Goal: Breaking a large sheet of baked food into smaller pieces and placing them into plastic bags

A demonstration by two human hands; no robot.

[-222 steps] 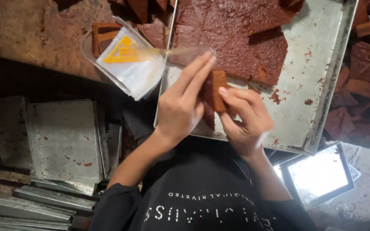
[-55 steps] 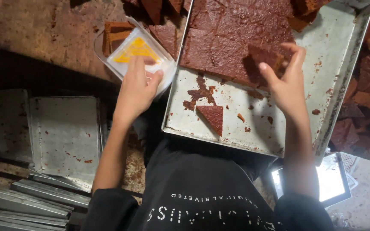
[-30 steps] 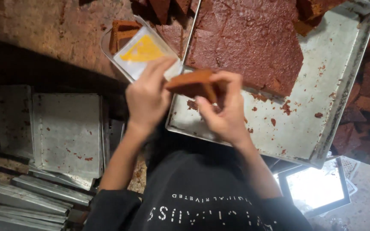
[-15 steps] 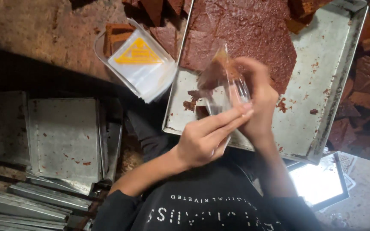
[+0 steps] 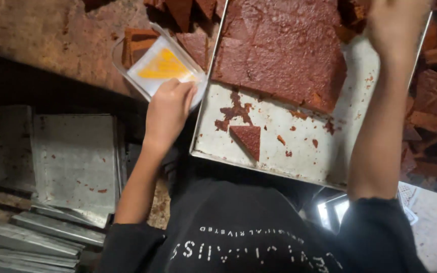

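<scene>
Pouches (image 5: 164, 68) lie directly under the left hand (image 5: 168, 108): a stack of clear packets with a yellow patch, tilted so the long axis runs from near-left to far-right of that grip. Its fingers are curled down on the near corner of the stack, touching it; whether one packet is pinched free I cannot tell. To the right of this grip, just beside it, sits the tray (image 5: 279, 151), with a brown slab (image 5: 284, 55) over its far part and a loose triangle (image 5: 248, 139) on the bare metal, nearer the left grip than the right. The right hand (image 5: 395, 23) is up at the tray's far right edge (blurred), by the slab's corner; its closure is unclear. Spare trays (image 5: 72, 162) lie stacked to the left.
</scene>
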